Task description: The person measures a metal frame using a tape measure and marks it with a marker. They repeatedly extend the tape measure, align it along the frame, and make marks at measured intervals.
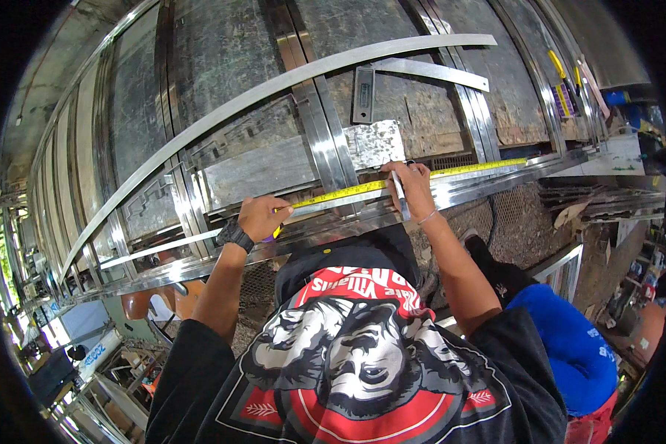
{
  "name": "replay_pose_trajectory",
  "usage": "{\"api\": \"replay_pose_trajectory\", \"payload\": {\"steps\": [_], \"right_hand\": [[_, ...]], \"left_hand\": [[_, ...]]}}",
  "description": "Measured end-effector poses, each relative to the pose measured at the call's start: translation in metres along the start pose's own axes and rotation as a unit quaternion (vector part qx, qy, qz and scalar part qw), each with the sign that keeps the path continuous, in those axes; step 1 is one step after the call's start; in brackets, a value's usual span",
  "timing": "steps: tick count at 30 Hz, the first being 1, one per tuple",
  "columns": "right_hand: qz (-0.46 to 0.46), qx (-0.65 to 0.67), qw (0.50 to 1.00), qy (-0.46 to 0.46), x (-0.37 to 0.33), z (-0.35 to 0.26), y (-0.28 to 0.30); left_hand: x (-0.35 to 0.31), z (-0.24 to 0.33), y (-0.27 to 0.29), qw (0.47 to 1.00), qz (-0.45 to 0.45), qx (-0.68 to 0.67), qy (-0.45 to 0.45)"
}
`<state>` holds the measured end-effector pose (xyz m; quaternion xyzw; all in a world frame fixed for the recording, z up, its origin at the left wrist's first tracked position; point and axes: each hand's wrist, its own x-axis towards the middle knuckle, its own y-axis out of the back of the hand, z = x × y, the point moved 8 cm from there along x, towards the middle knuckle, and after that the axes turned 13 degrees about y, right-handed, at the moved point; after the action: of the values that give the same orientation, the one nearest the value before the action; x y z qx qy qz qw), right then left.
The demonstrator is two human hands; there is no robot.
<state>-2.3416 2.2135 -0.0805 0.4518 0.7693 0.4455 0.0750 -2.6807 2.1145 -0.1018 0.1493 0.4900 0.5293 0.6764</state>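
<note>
A yellow tape measure blade (pixel 333 195) stretches left to right along a shiny metal bar (pixel 451 197) in front of me. My left hand (pixel 261 217), with a dark watch on its wrist, is closed on the blade's left end. A bit of purple and yellow shows beneath those fingers, mostly hidden. My right hand (pixel 416 191) rests over the blade farther right, its fingers closed round a slim white marker (pixel 399 194) that points down across the bar. Beyond that hand, the blade runs on along the bar.
Metal square tubes (pixel 322 133) cross the dark worktop. On them lie a long flat bar (pixel 274 87), a try square's blade (pixel 433 72) and its dark stock (pixel 362 96). A person in a blue shirt (pixel 566 348) is close at my right; metal strips (pixel 599 200) are stacked beyond.
</note>
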Motion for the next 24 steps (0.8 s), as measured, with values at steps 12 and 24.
{"api": "replay_pose_trajectory", "payload": {"steps": [12, 24], "right_hand": [[-0.021, 0.001, 1.000, -0.016, 0.003, 0.012, -0.003], [-0.030, 0.008, 0.999, -0.027, 0.003, 0.011, -0.001]], "left_hand": [[0.004, 0.006, 0.008, 1.000, 0.003, 0.012, 0.003], [0.008, 0.005, 0.000, 1.000, -0.012, 0.019, 0.005]]}}
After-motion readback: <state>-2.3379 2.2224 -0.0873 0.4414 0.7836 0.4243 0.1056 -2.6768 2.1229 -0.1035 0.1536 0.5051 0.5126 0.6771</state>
